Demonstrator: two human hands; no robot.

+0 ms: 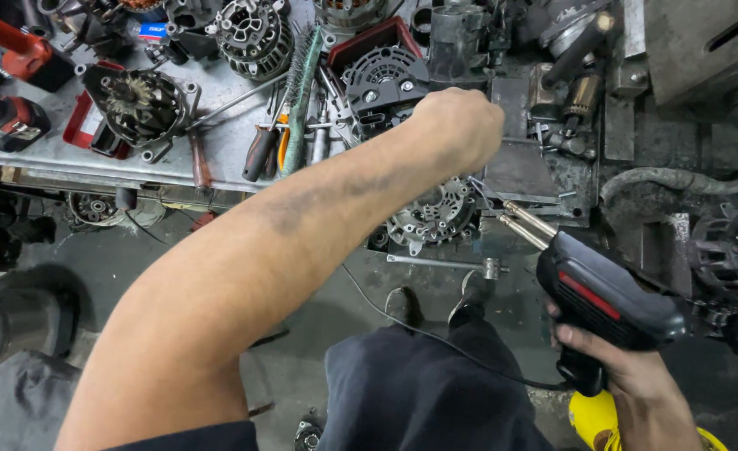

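Observation:
My left hand (459, 125) reaches forward over the workbench, fingers curled down and hidden from me, just above a silver alternator housing (432, 215) clamped at the bench edge. What it grips cannot be seen. My right hand (636, 376) holds a black soldering gun (607, 296) with a red stripe by its pistol handle. Its two metal tips (526, 224) point toward the alternator housing, a little to its right. A black cord (436, 342) trails from the gun across my dark trousers (423, 392).
The grey bench (219, 134) carries several alternator parts (139, 104), a black alternator (384, 83) in a red tray, screwdrivers (260, 150) and a wire brush (298, 92). A wrench (444, 264) lies lower down. Heavy machinery (703, 50) stands at right; a yellow object (598, 418) sits below my right hand.

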